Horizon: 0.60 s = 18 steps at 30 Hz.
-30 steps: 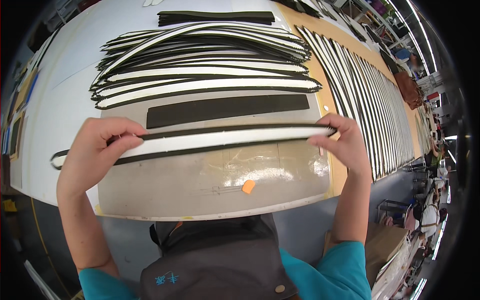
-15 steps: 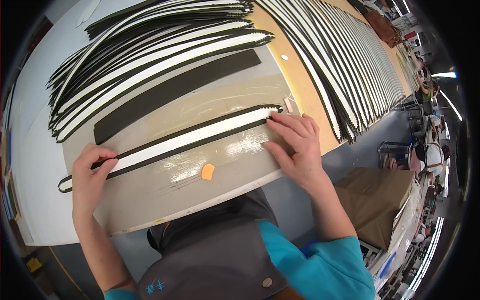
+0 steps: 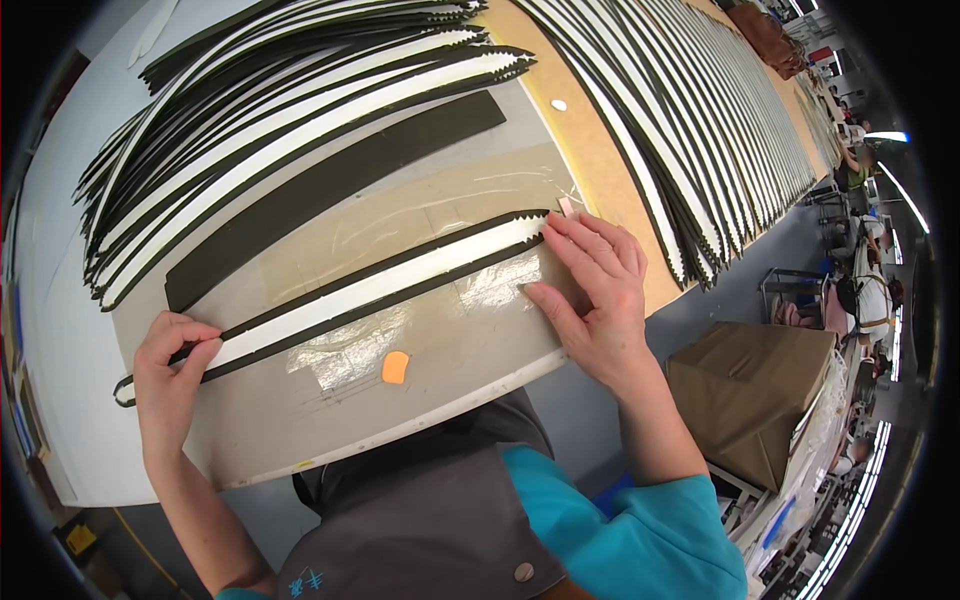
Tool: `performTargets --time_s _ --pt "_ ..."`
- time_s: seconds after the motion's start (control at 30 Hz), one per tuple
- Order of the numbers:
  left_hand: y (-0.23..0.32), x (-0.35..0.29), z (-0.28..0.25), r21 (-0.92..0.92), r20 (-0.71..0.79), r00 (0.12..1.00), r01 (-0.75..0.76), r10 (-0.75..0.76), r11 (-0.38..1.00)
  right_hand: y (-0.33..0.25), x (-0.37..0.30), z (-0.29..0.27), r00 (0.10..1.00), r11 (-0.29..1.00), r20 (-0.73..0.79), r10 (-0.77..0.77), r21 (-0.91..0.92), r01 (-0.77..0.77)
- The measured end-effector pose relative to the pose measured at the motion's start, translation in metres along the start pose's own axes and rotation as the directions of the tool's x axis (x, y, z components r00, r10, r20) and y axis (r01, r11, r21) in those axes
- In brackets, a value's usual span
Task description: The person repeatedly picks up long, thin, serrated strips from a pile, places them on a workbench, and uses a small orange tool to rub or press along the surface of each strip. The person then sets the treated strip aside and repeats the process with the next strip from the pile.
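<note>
A long strip (image 3: 370, 288), white with black folded borders, lies slantwise across the grey work board (image 3: 290, 440). Its right tip has a zigzag, notched edge. My left hand (image 3: 172, 365) pinches the strip close to its left end, thumb against fingers, and a short looped tip sticks out beyond. My right hand (image 3: 602, 290) rests its fingertips on the notched right tip, with the thumb held apart. Just in front of the strip is a small orange piece (image 3: 396, 367). Behind the strip lies a plain flat black strip (image 3: 340, 195).
A heap of similar black-and-white strips (image 3: 290, 150) covers the far left of the board. More strips (image 3: 700, 130) lie in a long row at the right. A white oval piece (image 3: 559, 105) sits between. A brown covered box (image 3: 750, 395) stands right of the table.
The view has shifted slightly, so the board and strips sit a little further left. My left hand keeps its pinch; my right fingertips have settled further onto the notched tip.
</note>
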<state>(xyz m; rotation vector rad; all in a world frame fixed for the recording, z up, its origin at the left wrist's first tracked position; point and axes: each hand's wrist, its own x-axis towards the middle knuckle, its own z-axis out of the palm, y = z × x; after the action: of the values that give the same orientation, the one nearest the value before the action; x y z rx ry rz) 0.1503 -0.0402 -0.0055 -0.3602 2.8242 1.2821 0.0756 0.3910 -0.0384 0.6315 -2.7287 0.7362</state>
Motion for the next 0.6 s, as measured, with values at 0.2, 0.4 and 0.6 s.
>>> performTargets --time_s 0.2,0.4,0.6 --pt "0.000 0.005 0.002 0.021 0.001 1.000 -0.028 0.028 0.999 0.001 -0.001 0.002 1.000 1.000 -0.028 0.012 -0.028 -0.013" --pt "-0.004 0.006 0.002 0.018 0.006 1.000 -0.017 0.017 1.000 -0.002 0.000 0.003 1.000 0.994 -0.006 0.004 -0.108 -0.004" --pt "0.008 0.004 0.001 0.031 0.003 1.000 -0.022 0.022 0.999 0.000 0.001 0.006 1.000 0.990 0.014 -0.023 -0.137 0.025"
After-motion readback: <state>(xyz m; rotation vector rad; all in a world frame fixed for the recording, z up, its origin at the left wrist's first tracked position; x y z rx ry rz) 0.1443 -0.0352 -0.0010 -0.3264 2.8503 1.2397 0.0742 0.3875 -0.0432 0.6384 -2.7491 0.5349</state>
